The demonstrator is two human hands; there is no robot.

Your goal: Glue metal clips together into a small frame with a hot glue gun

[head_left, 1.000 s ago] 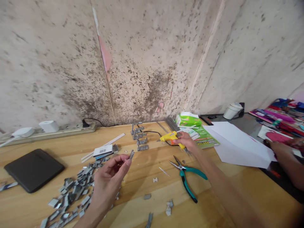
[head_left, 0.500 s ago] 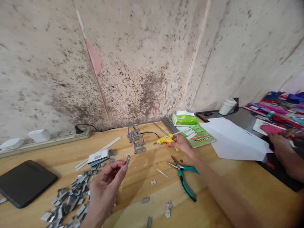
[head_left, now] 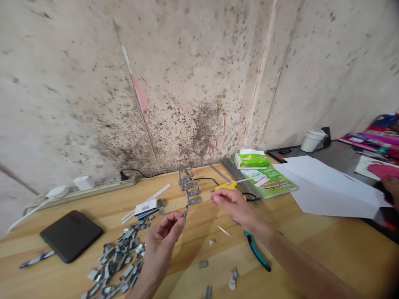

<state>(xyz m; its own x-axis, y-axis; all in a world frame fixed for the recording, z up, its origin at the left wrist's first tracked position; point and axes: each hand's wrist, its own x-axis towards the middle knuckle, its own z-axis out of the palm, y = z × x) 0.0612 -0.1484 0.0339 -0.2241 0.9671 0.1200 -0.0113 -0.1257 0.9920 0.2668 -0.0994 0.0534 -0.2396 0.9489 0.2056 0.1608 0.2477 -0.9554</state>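
Note:
My left hand [head_left: 162,236] pinches a small grey metal piece [head_left: 186,211] between thumb and fingertips, raised a little above the wooden table [head_left: 311,249]. My right hand [head_left: 232,204], blurred by motion, hovers just right of that piece with fingers loosely stretched and nothing in them. Right behind it a yellow glue gun [head_left: 229,185] lies on the table with its black cord. Teal-handled pliers [head_left: 257,254] lie under my right wrist. A pile of several grey metal pieces [head_left: 121,257] sits left of my left hand.
Joined metal pieces [head_left: 190,187] stand near the wall. A black case [head_left: 71,234], a pen [head_left: 35,259] and a power strip [head_left: 93,189] are at the left. A green booklet [head_left: 268,180], tissue pack [head_left: 251,160] and white paper [head_left: 327,187] lie right; another person's hand [head_left: 391,187] is at the edge.
My right hand has let go of the glue gun and moved left and nearer, toward the metal piece. My left hand has kept its pinch. The camera has shifted.

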